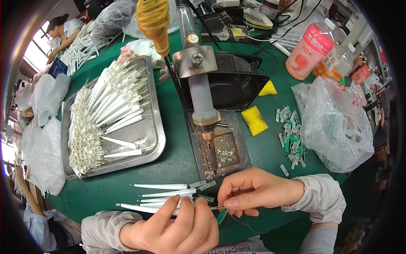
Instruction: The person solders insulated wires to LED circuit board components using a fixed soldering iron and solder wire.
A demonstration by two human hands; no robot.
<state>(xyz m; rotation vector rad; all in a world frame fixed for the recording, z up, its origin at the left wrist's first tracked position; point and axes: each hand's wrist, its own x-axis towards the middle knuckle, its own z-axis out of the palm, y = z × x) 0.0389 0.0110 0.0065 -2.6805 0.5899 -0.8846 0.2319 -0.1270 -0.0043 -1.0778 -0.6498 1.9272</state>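
My left hand [179,226] is closed around a white tapered tube [137,208] with thin wires coming out of its wide end. Thumb and forefinger of my right hand [256,192] pinch together at those thin wires [219,207], just beside the left fingertips. A small green circuit board [222,216] sits under the right fingertips; whether they grip it is hidden. Beyond the left hand several more white tubes [163,186] lie side by side, with small metal-and-green boards [207,185] at their wide ends. A fine loose wire [249,226] curls below my right hand.
A soldering iron [209,144] in a stand points down over a dirty metal base [245,163]. At left, a steel tray [158,139] holds many white tubes. Yellow sponges [254,120], loose boards [292,131], a plastic bag [334,127] and a pink bottle [310,50] are right. Another person [65,36] works far left.
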